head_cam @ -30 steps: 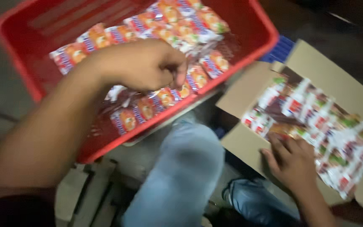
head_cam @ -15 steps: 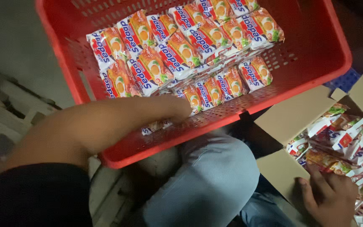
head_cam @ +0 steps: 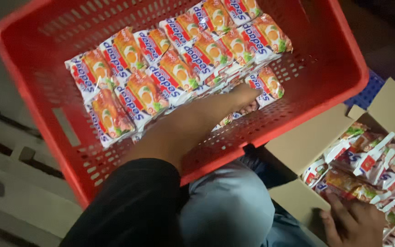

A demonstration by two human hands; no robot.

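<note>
Inside red crate: your left hand flat, open on noodle packets; nudged rows may scatter. Right hand spread on box packets, gripping nothing.

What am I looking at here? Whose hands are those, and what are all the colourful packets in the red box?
The picture comes from a camera worn on a person's head, looking down, so you see what they see. Both hands belong to that person.

The left hand reaches into a red plastic basket with holes in its walls. Its fingers lie flat on rows of orange and white snack packets. It is pressing or touching them, not gripping one that I can see.

The right hand is at the bottom right, resting on more packets, red and white ones, inside an open cardboard box. Whether it holds one is hard to tell.

The blue-grey shape between them is the person's knee in jeans.
</note>
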